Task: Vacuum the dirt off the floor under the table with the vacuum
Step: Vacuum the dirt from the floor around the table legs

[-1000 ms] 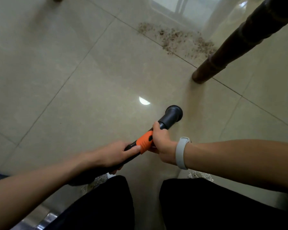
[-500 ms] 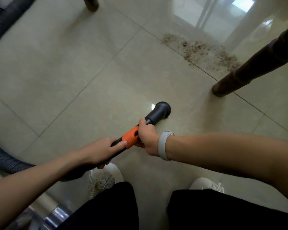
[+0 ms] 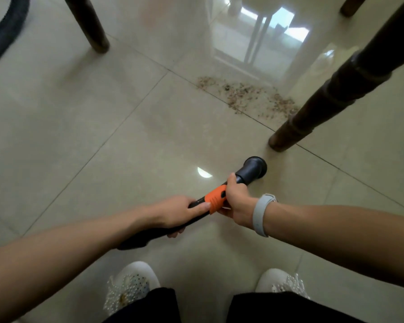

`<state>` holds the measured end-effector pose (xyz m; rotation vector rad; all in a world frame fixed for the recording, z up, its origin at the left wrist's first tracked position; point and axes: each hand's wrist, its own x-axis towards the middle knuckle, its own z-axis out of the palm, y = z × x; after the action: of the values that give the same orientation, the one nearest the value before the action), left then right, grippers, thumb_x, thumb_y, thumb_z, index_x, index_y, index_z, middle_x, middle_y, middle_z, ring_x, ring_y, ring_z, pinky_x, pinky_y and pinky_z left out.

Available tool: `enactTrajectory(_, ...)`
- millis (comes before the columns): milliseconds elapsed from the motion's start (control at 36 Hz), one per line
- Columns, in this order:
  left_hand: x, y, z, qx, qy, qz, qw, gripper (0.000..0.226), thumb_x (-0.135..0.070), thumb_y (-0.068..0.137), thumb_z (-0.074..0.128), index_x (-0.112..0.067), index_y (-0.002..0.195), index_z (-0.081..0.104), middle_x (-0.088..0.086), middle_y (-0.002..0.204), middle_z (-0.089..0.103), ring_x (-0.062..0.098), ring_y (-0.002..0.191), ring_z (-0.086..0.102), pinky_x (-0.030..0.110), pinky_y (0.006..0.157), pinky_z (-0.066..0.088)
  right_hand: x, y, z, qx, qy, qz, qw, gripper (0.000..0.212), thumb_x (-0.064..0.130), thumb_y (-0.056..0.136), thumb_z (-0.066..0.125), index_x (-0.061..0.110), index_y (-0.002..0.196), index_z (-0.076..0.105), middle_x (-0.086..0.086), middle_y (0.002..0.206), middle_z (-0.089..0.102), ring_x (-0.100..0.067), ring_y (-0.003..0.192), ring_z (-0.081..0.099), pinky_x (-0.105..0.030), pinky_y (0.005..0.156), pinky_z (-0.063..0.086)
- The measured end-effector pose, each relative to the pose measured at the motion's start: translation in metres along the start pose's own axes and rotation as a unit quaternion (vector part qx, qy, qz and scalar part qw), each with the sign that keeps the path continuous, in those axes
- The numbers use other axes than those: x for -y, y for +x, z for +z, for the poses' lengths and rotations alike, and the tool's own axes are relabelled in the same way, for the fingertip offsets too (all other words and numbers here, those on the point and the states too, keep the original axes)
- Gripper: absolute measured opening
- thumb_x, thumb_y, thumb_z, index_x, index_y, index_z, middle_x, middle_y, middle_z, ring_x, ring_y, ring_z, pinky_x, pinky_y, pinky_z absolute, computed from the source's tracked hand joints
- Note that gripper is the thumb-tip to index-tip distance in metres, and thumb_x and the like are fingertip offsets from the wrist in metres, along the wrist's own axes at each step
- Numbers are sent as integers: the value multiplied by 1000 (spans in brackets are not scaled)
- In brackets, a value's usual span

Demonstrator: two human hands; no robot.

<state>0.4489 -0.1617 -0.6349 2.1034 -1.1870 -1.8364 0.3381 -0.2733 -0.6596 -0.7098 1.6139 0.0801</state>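
Fingers [image 3: 234,183] of the right hand [image 3: 237,201] curl tightly around the black vacuum wand [image 3: 245,174] just ahead of its orange collar [image 3: 216,198], thumb on top, wrist bent and wearing a pale grey wristband [image 3: 260,214]. Behind the collar, the left hand [image 3: 175,214] wraps the wand's rear section, its thumb lying along the top and touching the orange edge, the other fingers curled underneath. Both forearms reach forward from the lower corners and meet at the wand, which points up and to the right. Its round black nozzle [image 3: 254,165] sits low over the tile floor [image 3: 103,113], near the foot of a dark wooden table leg [image 3: 313,115]; whether it touches the tile cannot be told.

A brown scatter of dirt [image 3: 247,94] lies along a grout line beyond the nozzle, just beside that leg and well apart from the nozzle. Another dark leg [image 3: 89,26] stands at upper left, and a ribbed black hose [image 3: 7,31] curves through the top left corner. Glossy beige tiles reflect a bright window. White beaded shoes [image 3: 131,283] and black trouser legs [image 3: 266,308] show at the bottom edge.
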Motion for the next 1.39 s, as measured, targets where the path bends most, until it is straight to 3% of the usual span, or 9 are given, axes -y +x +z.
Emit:
enactTrajectory(194,6,10,-11,-11,-70,-22,997,53,-56,96,33,-9,111,51,6,61,57,19,45,54,25,50,48,23,11,15,25,-33,-18,999,50,47,100,33,8,131,43,-15,116,54,-31,104,55,-39,66,51)
enactTrajectory(333,4,16,-36,-67,-132,-30,989,47,-58,95,35,-13,95,49,9,65,59,17,44,55,23,49,47,66,18,40,36,-76,-67,994,53,48,99,33,10,136,39,-13,119,52,-33,112,54,-46,89,51)
enactTrajectory(528,20,14,-55,-102,-178,0,979,37,-54,95,42,-19,87,46,10,70,61,24,54,60,30,57,50,106,16,65,91,-103,-72,988,50,47,98,36,14,136,37,-15,128,52,-31,109,58,-41,74,52)
enactTrajectory(611,38,6,-59,-122,-156,11,980,37,-54,95,40,-19,85,47,6,68,64,17,55,61,27,59,50,121,12,79,91,-96,-96,987,42,43,97,41,15,129,41,-12,115,54,-30,98,57,-42,77,53)
enactTrajectory(750,55,4,-74,-243,-148,-1,959,44,-56,95,38,-16,80,49,2,58,63,14,47,60,29,55,50,131,4,113,120,-70,-148,979,23,24,93,52,15,112,42,-5,92,50,-17,75,51,-29,58,43)
enactTrajectory(917,54,8,-115,-328,-194,6,924,49,-56,95,39,-12,75,50,11,60,64,26,52,63,34,57,52,145,-5,146,232,8,-148,961,35,18,91,61,12,119,41,-6,93,54,-21,86,57,-36,82,51)
enactTrajectory(1083,42,17,-133,-296,-264,-1,918,55,-58,92,42,-6,80,53,14,63,62,24,53,62,30,53,50,160,0,157,217,33,-165,962,26,20,94,55,10,113,40,-8,91,52,-26,93,58,-40,86,51)
enactTrajectory(1278,34,24,-128,-259,-225,-15,939,62,-63,91,35,-7,77,58,18,69,70,28,64,66,36,71,52,160,3,152,194,59,-146,968,36,25,97,48,7,126,34,-7,86,49,-19,69,58,-38,70,50)
enactTrajectory(1389,27,25,-129,-257,-244,-10,935,59,-60,92,38,-6,74,54,16,59,63,30,57,63,37,66,52,160,4,145,192,80,-139,968,22,25,96,50,9,108,39,-7,85,50,-19,68,58,-41,79,53)
